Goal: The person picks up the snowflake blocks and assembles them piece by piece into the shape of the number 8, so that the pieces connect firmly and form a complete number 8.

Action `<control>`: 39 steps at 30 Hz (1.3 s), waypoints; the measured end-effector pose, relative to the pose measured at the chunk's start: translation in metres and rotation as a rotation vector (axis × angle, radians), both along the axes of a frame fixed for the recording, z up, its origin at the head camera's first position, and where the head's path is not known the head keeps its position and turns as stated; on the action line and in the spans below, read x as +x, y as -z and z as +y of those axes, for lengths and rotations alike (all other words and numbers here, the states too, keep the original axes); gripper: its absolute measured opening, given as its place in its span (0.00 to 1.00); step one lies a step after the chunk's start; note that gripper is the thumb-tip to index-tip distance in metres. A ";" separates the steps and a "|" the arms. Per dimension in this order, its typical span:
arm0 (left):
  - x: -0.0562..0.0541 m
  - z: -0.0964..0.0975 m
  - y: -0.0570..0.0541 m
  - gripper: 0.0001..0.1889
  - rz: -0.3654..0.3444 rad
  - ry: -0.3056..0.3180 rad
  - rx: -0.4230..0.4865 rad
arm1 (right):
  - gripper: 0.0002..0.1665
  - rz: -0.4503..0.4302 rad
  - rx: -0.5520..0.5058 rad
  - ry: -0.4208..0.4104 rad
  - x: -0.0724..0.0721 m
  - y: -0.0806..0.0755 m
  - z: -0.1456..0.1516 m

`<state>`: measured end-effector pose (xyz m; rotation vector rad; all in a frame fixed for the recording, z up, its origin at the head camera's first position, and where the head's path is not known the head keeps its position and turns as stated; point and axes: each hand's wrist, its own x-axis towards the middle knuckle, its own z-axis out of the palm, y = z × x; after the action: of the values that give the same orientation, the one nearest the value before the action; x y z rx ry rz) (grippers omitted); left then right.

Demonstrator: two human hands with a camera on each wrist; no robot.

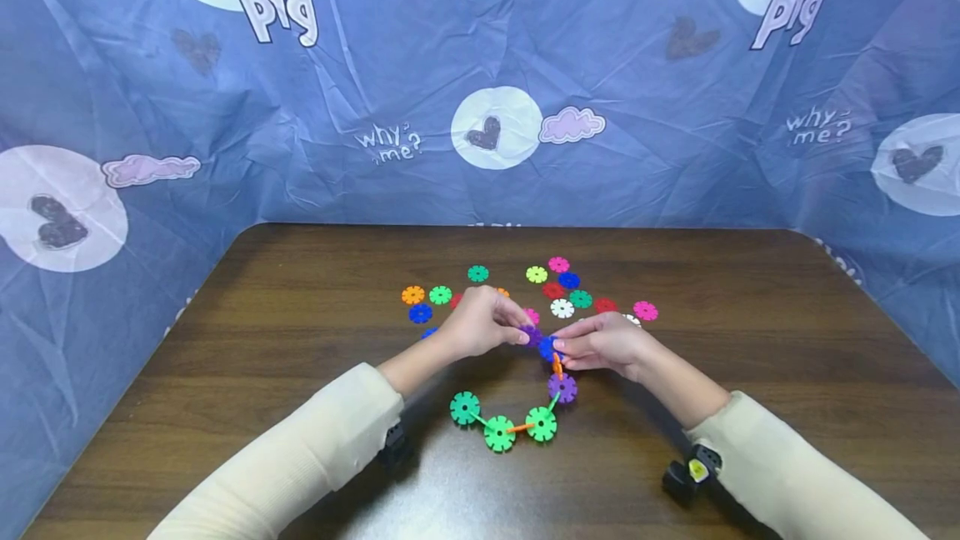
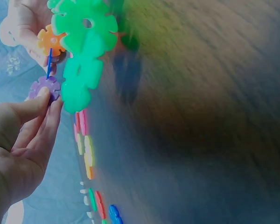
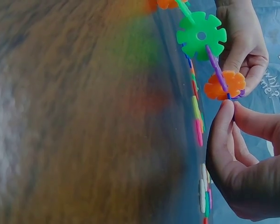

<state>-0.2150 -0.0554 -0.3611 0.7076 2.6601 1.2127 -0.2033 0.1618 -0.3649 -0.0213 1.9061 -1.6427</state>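
My left hand [image 1: 486, 323] pinches a purple notched plastic disc [image 1: 531, 335] between thumb and fingers. Just right of it, my right hand [image 1: 611, 344] pinches a blue notched disc [image 1: 548, 347], which shows edge-on in the left wrist view. The blue disc meets the purple one's rim; how deep the slots engage I cannot tell. From the blue disc a curved chain runs down through an orange disc [image 2: 49, 39], a second purple disc [image 1: 562, 390], and several green discs [image 1: 542, 432]. A teal disc [image 1: 465, 408] forms its far end.
Loose discs of many colours lie scattered on the brown wooden table [image 1: 300, 332] beyond the hands, among them orange [image 1: 412, 295], white [image 1: 562, 308] and pink [image 1: 645, 311] ones. A blue printed cloth [image 1: 420, 190] hangs behind the table and along its sides.
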 end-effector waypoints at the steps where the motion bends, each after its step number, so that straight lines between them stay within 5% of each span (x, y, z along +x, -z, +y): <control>1: 0.000 0.000 0.001 0.07 -0.001 -0.002 0.006 | 0.23 0.000 -0.001 0.002 0.000 0.001 0.000; 16: 0.000 0.003 0.006 0.06 0.079 0.045 0.082 | 0.23 0.013 0.030 0.117 0.000 0.001 -0.015; 25: -0.002 -0.003 0.008 0.06 0.057 0.079 0.113 | 0.24 0.033 0.071 0.123 -0.002 -0.001 -0.019; 31: -0.008 -0.008 0.002 0.09 0.101 0.077 0.111 | 0.26 0.020 -0.016 0.091 -0.003 -0.006 -0.018; 39: -0.016 -0.024 -0.012 0.14 0.036 0.038 0.086 | 0.26 0.008 -0.059 0.069 -0.005 -0.016 -0.014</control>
<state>-0.2311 -0.0791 -0.3489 0.7965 2.6236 1.3238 -0.2088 0.1474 -0.3490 0.0146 1.8826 -1.7469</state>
